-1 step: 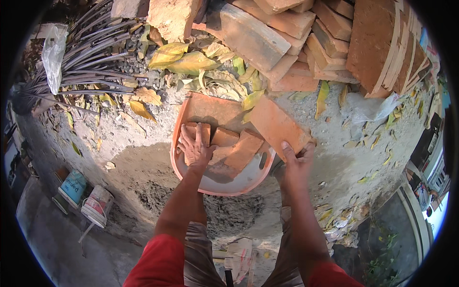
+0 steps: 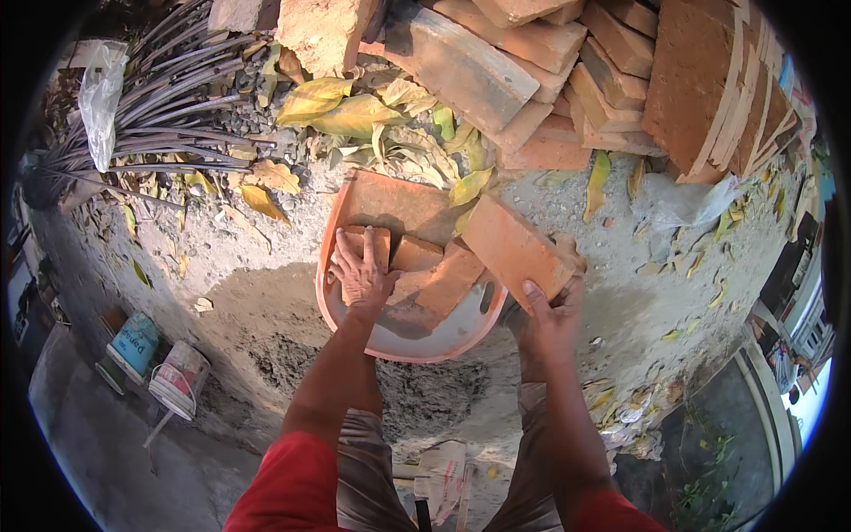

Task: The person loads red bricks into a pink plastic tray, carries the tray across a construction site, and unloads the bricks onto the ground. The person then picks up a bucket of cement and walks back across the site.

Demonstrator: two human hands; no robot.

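The right hand (image 2: 557,309) pinches a brick (image 2: 516,246) between thumb and fingers, at the right edge of the tub (image 2: 409,344); the left hand (image 2: 362,279), fingers spread, rests on a piece (image 2: 381,242) inside it, beside other pieces (image 2: 452,277); a brick pile (image 2: 603,97) lies beyond, yellow leaves (image 2: 359,115) near it.
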